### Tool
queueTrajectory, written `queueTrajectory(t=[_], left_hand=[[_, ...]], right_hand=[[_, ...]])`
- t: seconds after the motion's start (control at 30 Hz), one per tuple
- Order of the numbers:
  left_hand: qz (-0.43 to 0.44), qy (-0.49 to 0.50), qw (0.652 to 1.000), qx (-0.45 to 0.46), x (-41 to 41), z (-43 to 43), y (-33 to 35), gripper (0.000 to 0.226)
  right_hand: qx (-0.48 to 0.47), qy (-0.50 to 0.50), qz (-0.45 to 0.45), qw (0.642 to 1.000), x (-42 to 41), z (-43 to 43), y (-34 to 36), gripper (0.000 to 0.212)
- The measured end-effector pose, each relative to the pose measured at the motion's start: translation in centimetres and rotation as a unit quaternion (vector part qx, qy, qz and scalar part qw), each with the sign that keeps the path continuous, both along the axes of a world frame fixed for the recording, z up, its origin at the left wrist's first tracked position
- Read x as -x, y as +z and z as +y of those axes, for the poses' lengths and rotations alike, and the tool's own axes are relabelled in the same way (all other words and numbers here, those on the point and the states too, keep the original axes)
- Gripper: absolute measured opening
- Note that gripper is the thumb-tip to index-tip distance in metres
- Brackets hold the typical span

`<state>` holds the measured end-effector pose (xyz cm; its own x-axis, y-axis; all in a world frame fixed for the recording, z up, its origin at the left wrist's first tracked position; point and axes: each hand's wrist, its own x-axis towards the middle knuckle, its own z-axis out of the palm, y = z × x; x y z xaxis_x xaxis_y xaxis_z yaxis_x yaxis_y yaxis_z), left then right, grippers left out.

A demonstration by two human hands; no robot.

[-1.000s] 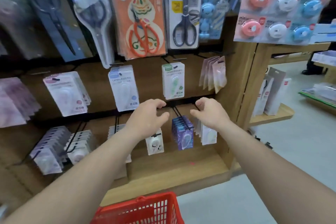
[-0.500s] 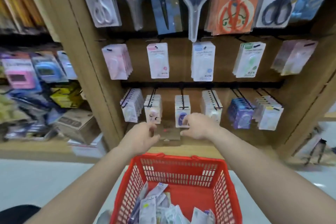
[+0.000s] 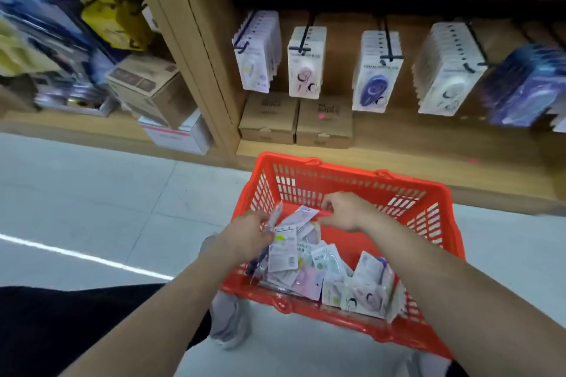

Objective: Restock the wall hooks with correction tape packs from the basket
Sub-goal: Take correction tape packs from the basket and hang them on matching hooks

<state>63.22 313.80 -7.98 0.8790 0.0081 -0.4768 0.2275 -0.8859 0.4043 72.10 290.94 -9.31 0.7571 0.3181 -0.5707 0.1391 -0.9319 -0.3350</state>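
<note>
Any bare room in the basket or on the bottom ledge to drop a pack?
Free: basket floor on the far side, under the right hand, past the heap; ledge right of the two cardboard boxes, under the hanging packs. Crowded: basket's near and left side, heaped with loose packs.

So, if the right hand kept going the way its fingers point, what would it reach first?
The pale lilac pack atop the pile in the red basket, just ahead of the right hand; it may already touch, depth is unclear.
</note>
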Motion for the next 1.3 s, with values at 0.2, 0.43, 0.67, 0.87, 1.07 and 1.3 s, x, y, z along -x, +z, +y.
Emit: queueTrajectory(t=[0.2, 0.43, 0.67, 0.87, 1.07, 1.3], left_hand=[[0.067, 0.008, 0.998, -0.007, -0.6, -2.4, -6.1, 0.057], [0.089, 0.01, 0.994, -0.07, -1.3, -3.2, -10.8, 0.08], [0.098, -0.035, 0.992, -0.071, -1.9, -2.7, -12.6, 0.101], [0.076, -0.045, 0.993, -0.082, -1.5, -3.1, -13.2, 0.116], [0.035, 0.066, 0.996, 0.048, -1.8, -2.6, -13.0, 0.077], [-0.014, 0.218, 0.947, 0.236, -2.9, -2.8, -11.4, 0.028]], right_hand=[[-0.094, -0.101, 0.099, 0.985, 1.5, 0.7, -9.3, 0.037], [-0.168, -0.256, 0.076, 0.949, 0.5, 3.1, -15.0, 0.035], [-0.212, -0.402, 0.119, 0.883, -1.9, 4.6, -17.5, 0.015], [-0.244, -0.446, 0.129, 0.851, -1.3, 3.5, -17.6, 0.007], [-0.329, -0.544, 0.062, 0.769, 0.9, 0.3, -16.4, 0.027], [-0.395, -0.535, 0.083, 0.742, 2.7, -3.5, -13.6, 0.021]])
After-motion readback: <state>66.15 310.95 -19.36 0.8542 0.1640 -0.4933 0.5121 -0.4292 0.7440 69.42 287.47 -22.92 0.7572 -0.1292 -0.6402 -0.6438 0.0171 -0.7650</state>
